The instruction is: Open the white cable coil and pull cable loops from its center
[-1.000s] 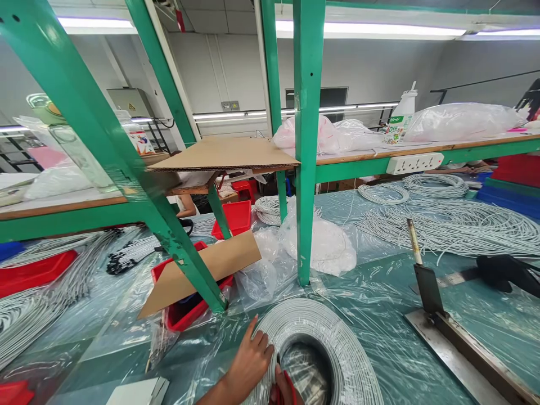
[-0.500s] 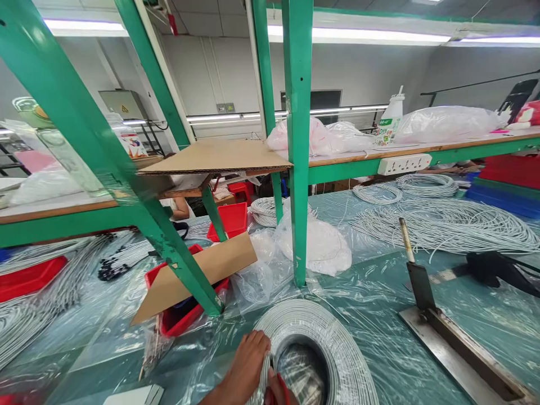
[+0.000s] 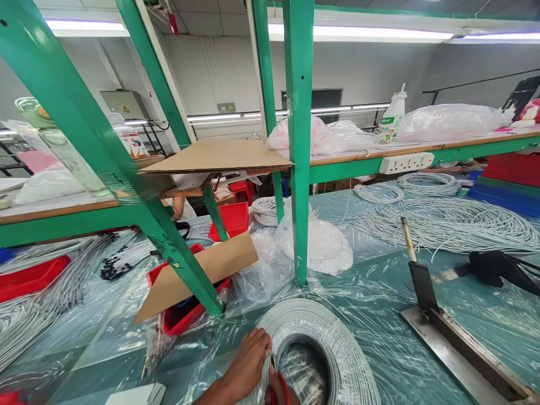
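Note:
A large flat coil of pale grey cable (image 3: 350, 351), wrapped in clear film, lies on the bench at bottom centre. My left hand (image 3: 250, 357) is closed over the coil's left side, its fingers curled at the inner edge of the windings. Low in the picture, my right hand (image 3: 278, 389) grips a red-handled hand tool (image 3: 288, 390), partly cut off by the frame. The tool's dark, narrow tip touches the windings beside my left fingertips. Whether it is scissors or pliers, I cannot tell.
A hinged lever cutter (image 3: 447, 337) stands to the right, near a black-handled object (image 3: 498, 269). Green posts (image 3: 300, 169) rise from the bench. Left are a red bin (image 3: 181, 320) and cardboard (image 3: 202, 270). Loose cable coils (image 3: 447, 225) lie behind.
The view has shifted very slightly. Both hands stay in almost the same place on the coil, with the red-handled tool still in my right hand.

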`<state>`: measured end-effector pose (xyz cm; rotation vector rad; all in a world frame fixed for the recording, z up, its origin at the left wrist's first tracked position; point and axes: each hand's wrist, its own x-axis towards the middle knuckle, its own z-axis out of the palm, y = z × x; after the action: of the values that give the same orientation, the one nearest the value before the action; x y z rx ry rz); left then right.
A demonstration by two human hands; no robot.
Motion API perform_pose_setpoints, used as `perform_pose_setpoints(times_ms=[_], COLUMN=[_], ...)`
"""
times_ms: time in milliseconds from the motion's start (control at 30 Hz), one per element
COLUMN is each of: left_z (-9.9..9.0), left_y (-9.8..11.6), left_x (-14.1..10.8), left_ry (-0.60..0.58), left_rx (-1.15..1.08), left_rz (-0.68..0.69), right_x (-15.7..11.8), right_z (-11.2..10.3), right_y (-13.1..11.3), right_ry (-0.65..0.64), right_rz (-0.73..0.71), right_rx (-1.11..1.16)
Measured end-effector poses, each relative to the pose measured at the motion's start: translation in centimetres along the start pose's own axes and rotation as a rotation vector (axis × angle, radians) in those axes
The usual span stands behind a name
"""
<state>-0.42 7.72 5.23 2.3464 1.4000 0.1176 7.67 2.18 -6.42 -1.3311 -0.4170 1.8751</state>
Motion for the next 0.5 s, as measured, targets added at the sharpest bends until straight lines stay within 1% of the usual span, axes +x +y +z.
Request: perform_pose_setpoints(times_ms=[67,167,300,433,467,500], left_z=[0.0,0.1,0.2,0.2,0.3,0.3], left_y=[0.0,0.0,0.1,0.4,0.5,0.5], left_x=[0.0,-0.1,-0.2,-0.2,-0.2,-0.2], left_ry=[0.002,0.000,-0.006,-0.013,-0.012,-0.013], left_rx=[-0.005,-0.008,0.003,0.012,0.015,0.017], left_rz=[0.001,0.000,-0.002,-0.005,-0.009,-0.013], right_x=[0.4,0.9,1.5,1.6,1.4,1.2], right_z=[0.6,1.3,2.0,2.7,2.7,2.5], right_y=[-0.2,-0.4,0.0,0.8,0.8,0.5], right_ry=[0.053,0.090,0.139,0.269,0.293,0.286], right_rz=[0.084,0.141,0.144,0.132,0.115,0.060], right_rx=[-0.037,-0.038,-0.025,0.010,0.025,0.035])
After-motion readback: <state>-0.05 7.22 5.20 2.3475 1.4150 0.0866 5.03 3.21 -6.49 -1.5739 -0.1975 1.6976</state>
